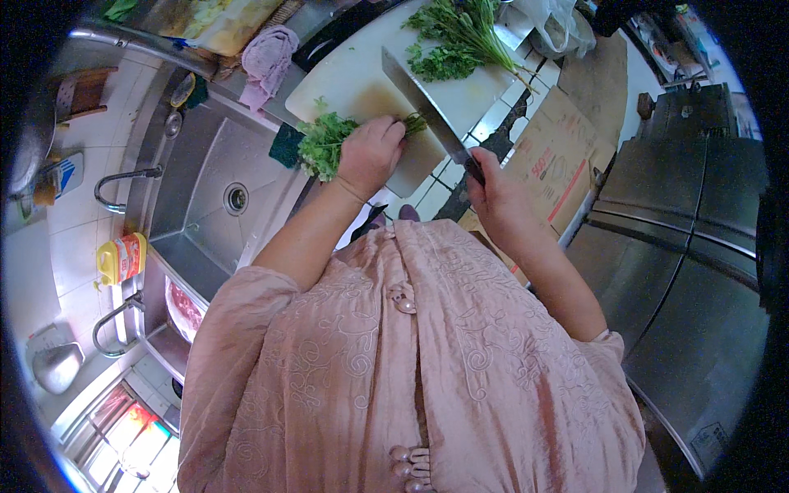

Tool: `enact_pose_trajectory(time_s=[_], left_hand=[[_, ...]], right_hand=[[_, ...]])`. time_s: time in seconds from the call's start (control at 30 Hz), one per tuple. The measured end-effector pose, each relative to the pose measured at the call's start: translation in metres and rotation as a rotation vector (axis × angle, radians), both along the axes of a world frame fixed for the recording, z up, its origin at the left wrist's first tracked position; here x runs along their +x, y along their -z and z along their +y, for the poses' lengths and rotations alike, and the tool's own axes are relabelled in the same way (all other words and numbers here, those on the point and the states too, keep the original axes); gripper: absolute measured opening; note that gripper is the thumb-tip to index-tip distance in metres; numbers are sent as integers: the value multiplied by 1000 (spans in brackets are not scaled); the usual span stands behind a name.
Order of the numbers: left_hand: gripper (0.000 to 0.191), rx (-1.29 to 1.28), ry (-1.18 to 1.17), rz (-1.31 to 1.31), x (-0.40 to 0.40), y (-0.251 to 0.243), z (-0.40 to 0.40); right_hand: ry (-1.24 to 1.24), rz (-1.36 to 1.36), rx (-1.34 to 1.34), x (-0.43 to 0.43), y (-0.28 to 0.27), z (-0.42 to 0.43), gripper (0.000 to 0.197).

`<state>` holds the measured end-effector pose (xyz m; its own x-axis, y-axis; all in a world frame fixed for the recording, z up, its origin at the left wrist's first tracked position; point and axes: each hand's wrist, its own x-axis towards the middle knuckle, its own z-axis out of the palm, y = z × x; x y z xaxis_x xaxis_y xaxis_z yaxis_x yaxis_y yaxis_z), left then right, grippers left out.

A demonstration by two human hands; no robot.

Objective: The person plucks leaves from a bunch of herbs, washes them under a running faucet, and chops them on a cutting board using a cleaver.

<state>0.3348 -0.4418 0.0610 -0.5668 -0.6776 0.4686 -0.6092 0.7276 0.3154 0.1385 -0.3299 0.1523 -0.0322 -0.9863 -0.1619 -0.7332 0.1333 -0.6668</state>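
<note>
On the white cutting board (345, 68), my left hand (373, 154) is closed around a bunch of leafy green herbs (327, 142). Its leaves stick out on the left and its stems on the right. My right hand (493, 185) grips the handle of a broad-bladed kitchen knife (425, 101). The blade slants over the board, just right of the bunched stems; whether it touches them I cannot tell. A second, larger pile of herbs (456, 37) lies at the far side of the board, with its stems pointing right.
A steel sink (203, 160) with a curved faucet (111, 185) is at the left. A green scouring pad (285, 146) and a pink cloth (268, 61) lie between sink and board. Flattened cardboard (548, 160) lies at the right, beside a steel refrigerator (659, 228). A plastic bag (555, 28) stands beyond.
</note>
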Motion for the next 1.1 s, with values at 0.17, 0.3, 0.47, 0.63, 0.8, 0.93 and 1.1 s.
enact_pose_trajectory(time_s=[0.17,0.3,0.47,0.63,0.8,0.93,1.1], left_hand=[[22,-58,16,37,-2,-1,-2],[29,-60,41,-16,-2,-3,-2],[25,-90,55,-29,1,3,-2],[20,-98,80,-27,3,10,-2],[20,-20,63,-38,4,9,-2],[22,-42,88,67,4,11,-3],[24,-60,65,26,3,11,-2]], right_hand=[[18,-41,-22,7,3,1,35],[4,-9,37,13,-4,-2,35],[-57,53,-29,11,10,3,36],[8,-30,-53,11,1,8,35],[6,-21,-74,12,-10,18,37],[-1,-40,28,13,-13,20,33],[19,7,-13,17,-4,23,36]])
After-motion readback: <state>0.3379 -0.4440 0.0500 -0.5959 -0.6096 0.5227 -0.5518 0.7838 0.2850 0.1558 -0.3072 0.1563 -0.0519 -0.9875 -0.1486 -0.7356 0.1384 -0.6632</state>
